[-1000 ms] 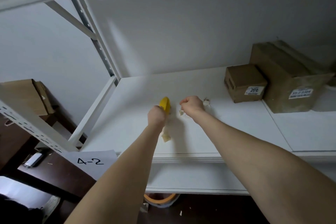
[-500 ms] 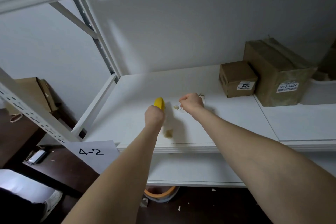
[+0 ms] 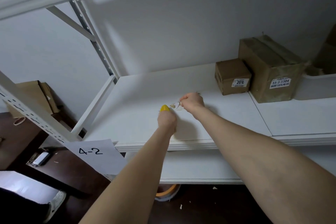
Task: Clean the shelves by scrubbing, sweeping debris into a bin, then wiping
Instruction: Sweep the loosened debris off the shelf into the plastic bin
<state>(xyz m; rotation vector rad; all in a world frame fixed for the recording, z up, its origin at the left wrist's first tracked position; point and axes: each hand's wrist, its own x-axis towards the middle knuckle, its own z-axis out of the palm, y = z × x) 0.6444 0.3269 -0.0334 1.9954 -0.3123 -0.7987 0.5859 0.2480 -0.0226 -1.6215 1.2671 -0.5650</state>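
Both my arms reach onto the white shelf (image 3: 138,100). My left hand (image 3: 166,121) grips a yellow scraper (image 3: 164,108), whose tip points away from me at the board. Just right of it, my right hand (image 3: 192,101) is a fist that pinches a pale scrap of debris (image 3: 175,106). The two hands are nearly touching. A brownish patch of the board (image 3: 185,132) lies beside my left wrist. What the scraper's blade looks like is hidden by my hand.
Two taped cardboard boxes, a small one (image 3: 231,76) and a larger one (image 3: 269,67), stand at the shelf's back right. A paper label "4-2" (image 3: 92,152) hangs on the front left post. An orange-rimmed bin (image 3: 166,192) sits on the floor under the shelves, with scraps around it.
The view has shifted downward and left relative to the shelf. My left hand with the scraper moved forward toward my right fist, and the loose scrap near my left wrist is no longer seen.
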